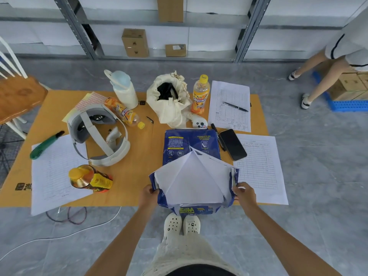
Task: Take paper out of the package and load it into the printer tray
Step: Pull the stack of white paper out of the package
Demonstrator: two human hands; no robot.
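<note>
1. Left hand [148,194] pinches the left torn edge of the package [187,144]; right hand [244,193] pinches the right torn edge. Both closed on wrapper, pulling it apart.
2. Package: blue ream wrapper, lying at the near edge of the table [139,156], near end open and overhanging toward the shoes [182,224]. White flaps [191,176] of the wrapper's inner side folded up between the hands.
3. Paper itself: only a thin white band visible under the flaps; hard to tell stack from wrapper.
4. Table: phone [233,144] and marker [218,137] just right of the package; forms [260,166] beyond. Left: headset [99,136], bottles [89,178], green cutter [46,145]. Far side: cloth bag [169,102], flask [123,90].
5. Room: grey floor, metal shelving [247,28] with cartons behind. Second person [338,56] at upper right, cut off by frame.
6. No printer in view.
</note>
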